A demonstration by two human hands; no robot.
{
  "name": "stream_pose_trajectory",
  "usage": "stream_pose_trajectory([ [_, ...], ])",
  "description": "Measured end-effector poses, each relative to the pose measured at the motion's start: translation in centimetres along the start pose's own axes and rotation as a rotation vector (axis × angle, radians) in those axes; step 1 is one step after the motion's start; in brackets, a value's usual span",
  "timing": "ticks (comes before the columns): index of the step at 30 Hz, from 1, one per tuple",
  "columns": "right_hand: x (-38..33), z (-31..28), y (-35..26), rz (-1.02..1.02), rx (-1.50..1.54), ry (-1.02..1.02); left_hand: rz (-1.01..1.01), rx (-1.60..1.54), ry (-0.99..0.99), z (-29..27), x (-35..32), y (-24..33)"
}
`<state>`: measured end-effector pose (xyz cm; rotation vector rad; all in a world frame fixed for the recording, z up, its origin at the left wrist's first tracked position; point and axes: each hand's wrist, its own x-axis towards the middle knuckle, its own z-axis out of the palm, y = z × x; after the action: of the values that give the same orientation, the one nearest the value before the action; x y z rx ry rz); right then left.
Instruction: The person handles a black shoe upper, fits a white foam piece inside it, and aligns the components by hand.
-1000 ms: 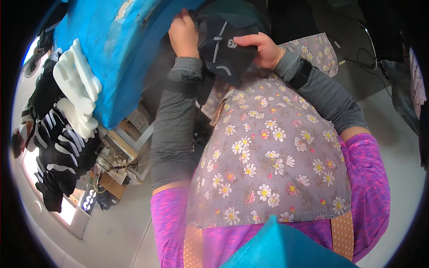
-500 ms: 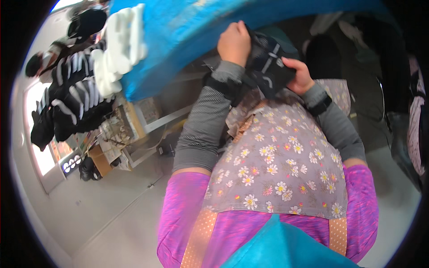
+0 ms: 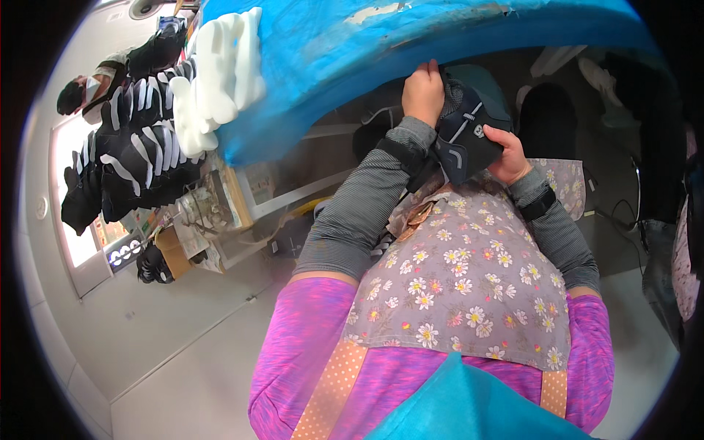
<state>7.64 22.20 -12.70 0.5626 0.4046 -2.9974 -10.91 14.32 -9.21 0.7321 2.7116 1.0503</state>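
Observation:
Over my lap, close to the edge of a blue-covered table (image 3: 315, 81), I hold a dark shoe upper (image 3: 463, 136) with pale grey trim lines and a small light emblem. My left hand (image 3: 424, 94) is closed at its far left edge, fingers pressed together and pointing away from me. My right hand (image 3: 507, 155) grips its right side, thumb lying on the outer face and the other fingers hidden behind. Part of the upper's lower end hangs toward my flowered apron (image 3: 462, 271).
White foot-shaped pieces (image 3: 224, 70) stand at the table's left end. Beyond them are rows of black shoe pieces with pale strips (image 3: 139, 158). A cardboard box (image 3: 171, 251) sits below at left. At right, other people's dark-clothed legs (image 3: 660, 154) and a thin cable (image 3: 623, 205) show.
Both hands and the shoe upper have shifted a little right and toward me in the picture. The background has shifted right too. Both hands keep hold of the upper.

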Motion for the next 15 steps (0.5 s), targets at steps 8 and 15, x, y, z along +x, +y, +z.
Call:
stream_pose_trajectory([
  [8, 0.4, 0.0, -0.8, 0.071, 0.052, 0.005, -0.047, 0.029, 0.049, 0.2, -0.4, -0.1],
  [15, 0.6, 0.6, -1.2, 0.025, 0.072, -0.044, 0.098, 0.129, 0.144, -2.7, -0.3, 2.0],
])
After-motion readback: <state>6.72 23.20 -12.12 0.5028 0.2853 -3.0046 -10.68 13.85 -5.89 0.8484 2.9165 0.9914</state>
